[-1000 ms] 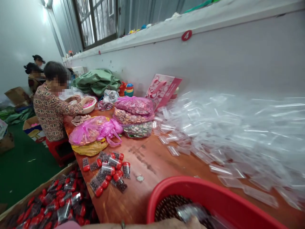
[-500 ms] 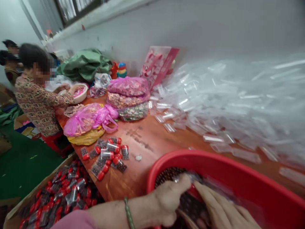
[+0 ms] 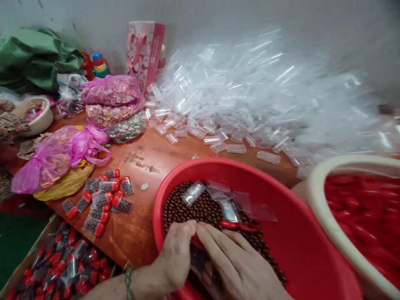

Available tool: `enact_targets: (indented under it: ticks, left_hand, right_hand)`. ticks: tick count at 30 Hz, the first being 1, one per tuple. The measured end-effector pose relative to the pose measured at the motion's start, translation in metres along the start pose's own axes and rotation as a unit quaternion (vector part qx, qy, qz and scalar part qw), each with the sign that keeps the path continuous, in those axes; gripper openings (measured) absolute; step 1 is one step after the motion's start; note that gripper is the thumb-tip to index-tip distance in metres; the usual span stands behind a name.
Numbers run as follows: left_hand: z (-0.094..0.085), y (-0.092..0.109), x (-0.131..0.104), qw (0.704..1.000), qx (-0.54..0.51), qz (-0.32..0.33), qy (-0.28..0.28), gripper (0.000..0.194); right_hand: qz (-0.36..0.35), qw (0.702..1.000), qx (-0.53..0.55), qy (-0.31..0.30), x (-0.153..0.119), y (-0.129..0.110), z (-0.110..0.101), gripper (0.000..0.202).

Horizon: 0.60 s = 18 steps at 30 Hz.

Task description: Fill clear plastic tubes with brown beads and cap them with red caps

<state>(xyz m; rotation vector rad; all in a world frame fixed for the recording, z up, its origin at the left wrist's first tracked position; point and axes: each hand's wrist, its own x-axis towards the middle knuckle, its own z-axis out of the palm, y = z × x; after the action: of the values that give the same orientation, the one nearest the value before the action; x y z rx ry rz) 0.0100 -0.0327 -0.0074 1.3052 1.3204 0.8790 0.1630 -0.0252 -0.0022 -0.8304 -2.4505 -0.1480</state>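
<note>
My left hand (image 3: 176, 252) and my right hand (image 3: 233, 262) are pressed together over the near side of a red basin (image 3: 296, 233). Between them is a small clear container with a red cap (image 3: 196, 241), dark inside and mostly hidden by my fingers. Brown beads (image 3: 184, 212) lie in the basin. On the beads rest several clear plastic cases (image 3: 193, 192) and a red plastic piece (image 3: 239, 226). To the left on the table, filled red-capped containers (image 3: 103, 199) lie in a loose pile.
A cream tub (image 3: 315, 187) of red plastic parts (image 3: 359, 212) stands at right. Clear cases (image 3: 237, 91) are heaped along the wall. Pink bags (image 3: 56, 156) lie at left, near a co-worker's hand (image 3: 26, 108) at a white bowl (image 3: 43, 121). A box below holds filled containers (image 3: 65, 266).
My view has swung right, bringing the cream tub in and taking most of the co-worker out. Both hands stay together around the container over the basin.
</note>
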Motion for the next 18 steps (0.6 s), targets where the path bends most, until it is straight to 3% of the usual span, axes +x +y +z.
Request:
enact_targets:
  ticks: [3, 4, 5, 8, 11, 15, 18]
  left_hand:
    - [-0.028, 0.011, 0.004, 0.984, -0.160, -0.047, -0.060, 0.050]
    - [-0.041, 0.013, 0.008, 0.979, -0.189, -0.046, -0.062, 0.048]
    - [-0.054, 0.014, 0.012, 0.982, -0.180, -0.042, -0.026, 0.043]
    - [-0.096, 0.003, 0.024, 0.989, -0.003, -0.008, 0.148, 0.039]
    - [-0.132, -0.022, 0.034, 0.941, 0.232, 0.012, 0.247, 0.040]
    - [-0.161, -0.051, 0.043, 0.835, 0.476, 0.011, 0.275, 0.038]
    - [-0.163, -0.058, 0.048, 0.792, 0.555, 0.032, 0.253, 0.037]
  right_hand:
    - [0.043, 0.990, 0.091, -0.096, 0.011, 0.029, -0.001, 0.046]
    - [0.065, 0.986, 0.083, -0.125, 0.015, 0.043, 0.002, 0.042]
    - [0.076, 0.985, 0.062, -0.144, 0.019, 0.058, 0.008, 0.036]
    - [0.097, 0.956, 0.040, -0.275, 0.026, 0.092, 0.031, 0.035]
    - [0.066, 0.940, 0.027, -0.334, 0.027, 0.103, 0.053, 0.039]
    - [0.050, 0.937, 0.019, -0.345, 0.026, 0.097, 0.069, 0.037]
    - [0.045, 0.936, 0.026, -0.348, 0.027, 0.099, 0.074, 0.033]
